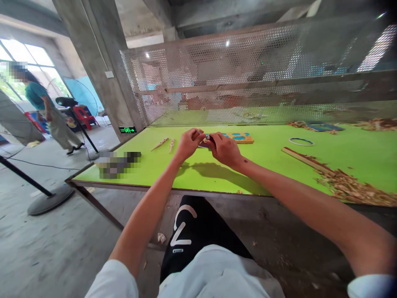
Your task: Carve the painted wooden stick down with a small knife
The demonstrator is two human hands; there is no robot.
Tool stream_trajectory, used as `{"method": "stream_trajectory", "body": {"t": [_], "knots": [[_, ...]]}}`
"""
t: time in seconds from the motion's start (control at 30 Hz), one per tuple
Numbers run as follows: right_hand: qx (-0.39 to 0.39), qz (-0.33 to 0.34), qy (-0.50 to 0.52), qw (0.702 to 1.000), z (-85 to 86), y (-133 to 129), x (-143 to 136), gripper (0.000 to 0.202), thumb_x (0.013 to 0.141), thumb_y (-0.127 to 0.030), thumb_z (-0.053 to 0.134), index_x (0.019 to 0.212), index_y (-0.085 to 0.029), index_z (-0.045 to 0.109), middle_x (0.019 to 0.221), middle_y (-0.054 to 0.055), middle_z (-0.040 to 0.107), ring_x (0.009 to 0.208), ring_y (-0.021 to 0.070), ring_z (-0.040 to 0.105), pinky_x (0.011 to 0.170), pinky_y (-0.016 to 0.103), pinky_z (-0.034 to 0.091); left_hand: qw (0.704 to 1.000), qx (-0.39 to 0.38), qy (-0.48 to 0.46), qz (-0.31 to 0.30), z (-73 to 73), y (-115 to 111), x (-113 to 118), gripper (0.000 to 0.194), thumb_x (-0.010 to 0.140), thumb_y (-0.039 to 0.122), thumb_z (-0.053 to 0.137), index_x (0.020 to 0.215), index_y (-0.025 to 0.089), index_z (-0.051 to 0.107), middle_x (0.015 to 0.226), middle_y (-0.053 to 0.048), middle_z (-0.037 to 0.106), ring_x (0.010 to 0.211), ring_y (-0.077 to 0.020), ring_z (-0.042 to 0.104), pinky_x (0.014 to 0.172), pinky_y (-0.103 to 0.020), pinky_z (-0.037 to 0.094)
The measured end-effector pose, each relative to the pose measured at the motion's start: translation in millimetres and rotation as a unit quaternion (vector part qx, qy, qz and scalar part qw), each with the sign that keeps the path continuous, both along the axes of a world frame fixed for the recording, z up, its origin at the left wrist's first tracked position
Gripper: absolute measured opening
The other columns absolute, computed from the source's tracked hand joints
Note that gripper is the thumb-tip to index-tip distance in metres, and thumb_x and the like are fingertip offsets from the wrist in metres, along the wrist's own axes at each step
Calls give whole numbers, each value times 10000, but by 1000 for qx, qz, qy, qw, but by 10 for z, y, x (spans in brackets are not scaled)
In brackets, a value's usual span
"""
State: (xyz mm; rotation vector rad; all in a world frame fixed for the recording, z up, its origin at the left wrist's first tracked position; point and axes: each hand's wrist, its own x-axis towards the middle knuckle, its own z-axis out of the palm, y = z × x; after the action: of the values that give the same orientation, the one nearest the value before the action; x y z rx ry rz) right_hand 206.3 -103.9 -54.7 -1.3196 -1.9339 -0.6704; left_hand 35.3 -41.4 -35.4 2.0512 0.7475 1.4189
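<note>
Both hands are raised close together over the green table [149,165]. My left hand [190,145] has its fingers closed, near a small item between the hands that is too small to name. My right hand [223,149] is curled around a small dark object, its fingertips almost meeting those of my left hand. Behind my right hand lies a yellow board with blue shapes [248,138], partly covered by it. Two slim pale pieces with dark spots [160,143] [171,145] lie to the left of my left hand.
A white and blue ring [301,142], a wooden strip [305,160] and wood shavings [356,186] lie on the right. A blurred dark item [120,164] sits at the left corner. Perforated metal mesh [217,82] stands behind the table. A person [46,103] is at far left, near a fan.
</note>
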Motion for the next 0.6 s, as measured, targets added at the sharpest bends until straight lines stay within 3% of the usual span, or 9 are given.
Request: {"method": "stream_trajectory", "body": {"t": [0.23, 0.4, 0.6], "knots": [[4, -13, -15, 1000, -28, -18, -22, 461, 1076, -438, 246, 1107, -161, 613, 1029, 116, 673, 821, 220, 582, 634, 339, 276, 998, 9, 56, 38, 92, -135, -27, 229, 852, 358, 639, 761, 162, 563, 630, 53, 421, 628, -95, 349, 623, -248, 313], [4, -21, -15, 1000, -57, -13, -33, 485, 1078, -459, 224, 1138, -169, 608, 1055, 123, 673, 849, 221, 589, 639, 330, 291, 991, 8, 96, 90, 142, -221, -38, 308, 856, 335, 645, 649, 173, 484, 600, 52, 392, 612, -97, 315, 609, -264, 271], [8, -37, -25, 999, -83, -1, -41, 531, 1073, -476, 188, 1145, -170, 616, 1047, 139, 667, 844, 233, 587, 642, 330, 312, 987, 23, 114, 108, 145, -238, -41, 335, 867, 367, 655, 637, 172, 511, 586, 34, 465, 590, -102, 357, 590, -264, 257]]}}
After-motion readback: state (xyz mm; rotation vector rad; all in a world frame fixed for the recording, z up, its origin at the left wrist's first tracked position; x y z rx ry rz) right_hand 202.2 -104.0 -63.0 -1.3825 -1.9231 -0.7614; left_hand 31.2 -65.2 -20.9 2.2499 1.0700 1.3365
